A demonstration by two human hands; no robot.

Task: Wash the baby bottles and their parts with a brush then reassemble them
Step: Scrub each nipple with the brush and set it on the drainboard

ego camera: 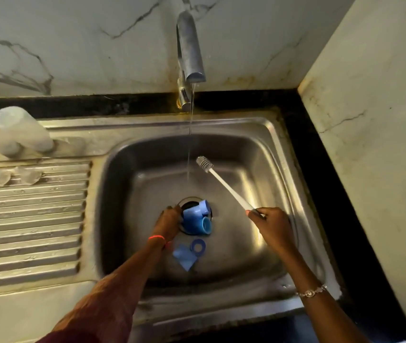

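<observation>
Deep in the steel sink (pixel 259 149), my left hand (pixel 168 220) reaches down by the drain and touches a blue cap (pixel 193 216); its fingers are hidden, so the hold is unclear. A second blue cap (pixel 205 225) lies against the first. Nearer me on the sink floor lie a blue ring (pixel 197 246) and a pale blue cap (pixel 184 258). My right hand (pixel 270 225) grips the handle of a white bottle brush (pixel 224 184), its bristle head raised beside the thin stream of water. Two clear bottles (pixel 21 129) lie on the drainboard's far left corner, with small clear parts (pixel 11 175) below.
A metal tap (pixel 189 48) runs a thin stream into the basin. The ribbed drainboard (pixel 29 219) spreads to the left. A black counter edge (pixel 320 189) and a marble wall (pixel 375 120) close in on the right.
</observation>
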